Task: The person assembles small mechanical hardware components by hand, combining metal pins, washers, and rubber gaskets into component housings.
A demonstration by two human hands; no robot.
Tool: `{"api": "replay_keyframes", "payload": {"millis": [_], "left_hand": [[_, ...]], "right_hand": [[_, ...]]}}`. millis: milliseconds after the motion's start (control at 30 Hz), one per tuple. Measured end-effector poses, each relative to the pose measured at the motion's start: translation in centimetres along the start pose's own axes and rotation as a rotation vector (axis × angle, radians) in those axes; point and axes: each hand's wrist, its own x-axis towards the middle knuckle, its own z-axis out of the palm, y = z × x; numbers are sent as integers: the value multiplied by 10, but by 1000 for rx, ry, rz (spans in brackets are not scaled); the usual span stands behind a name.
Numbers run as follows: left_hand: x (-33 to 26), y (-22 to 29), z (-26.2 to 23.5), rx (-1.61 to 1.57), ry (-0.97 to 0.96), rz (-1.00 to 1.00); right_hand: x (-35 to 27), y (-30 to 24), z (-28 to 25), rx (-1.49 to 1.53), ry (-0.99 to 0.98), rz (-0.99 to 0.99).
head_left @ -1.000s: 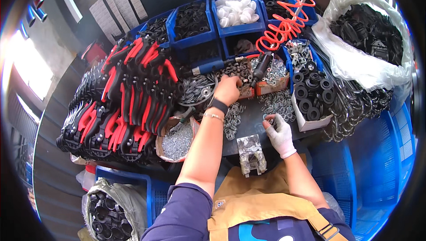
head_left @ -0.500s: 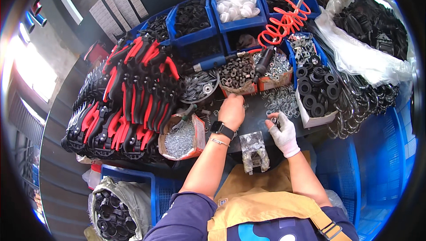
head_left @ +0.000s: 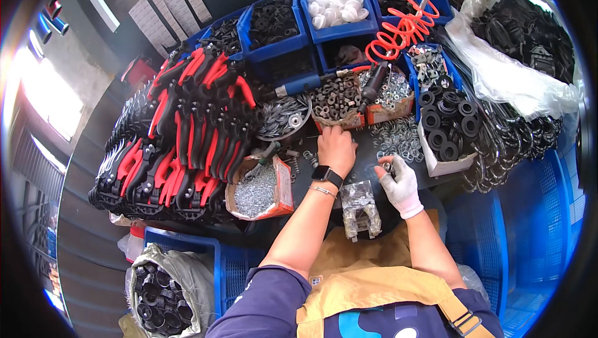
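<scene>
My left hand (head_left: pixel 337 150), bare and with a dark watch on the wrist, is at the bench just in front of a box of dark metal nuts (head_left: pixel 337 99). Its fingers curl downward and closed; whatever is between them is hidden. My right hand (head_left: pixel 400 183) wears a white glove with the fingertips exposed. Thumb and fingers are bent round small metal parts (head_left: pixel 387 166), too small to name exactly. Between my forearms, at the bench's near edge, sits a worn metal fixture (head_left: pixel 359 204) with two prongs. Loose metal rings (head_left: pixel 398 139) lie beyond my right hand.
Red-and-black handles (head_left: pixel 193 132) are piled at left, beside a box of small silver parts (head_left: pixel 255 191). A dark air screwdriver (head_left: pixel 374 82) hangs from a coiled red hose (head_left: pixel 398 38). Blue bins (head_left: pixel 311 42) line the back; a box of black rings (head_left: pixel 445 129) stands at right.
My left hand has shifted slightly right along the front of the nut box, its fingers still curled downward. The right hand keeps its grip in nearly the same place. The whole view has shifted slightly.
</scene>
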Motion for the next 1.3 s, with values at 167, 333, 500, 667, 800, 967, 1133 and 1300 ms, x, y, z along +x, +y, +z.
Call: {"api": "replay_keyframes", "payload": {"millis": [167, 333, 500, 667, 800, 967, 1133, 1300], "left_hand": [[1, -5, 18, -560, 45, 20], [1, -10, -13, -668, 71, -146], [-26, -10, -29, -471, 75, -143], [-14, -12, -15, -437, 13, 22], [1, -2, 11, -196, 103, 319], [6, -2, 10, -181, -119, 111], [-8, 8, -18, -639, 59, 17], [-16, 19, -26, -876, 40, 11]], "right_hand": [[3, -10, 3, -267, -309, -187], [4, -16, 1, -255, -324, -126], [11, -17, 8, -259, -421, -234], [14, -21, 25, -221, -385, -142], [9, -3, 18, 73, -48, 148], [7, 2, 10, 455, 1, 293], [22, -30, 9, 467, 28, 475], [40, -31, 14, 476, -5, 540]]}}
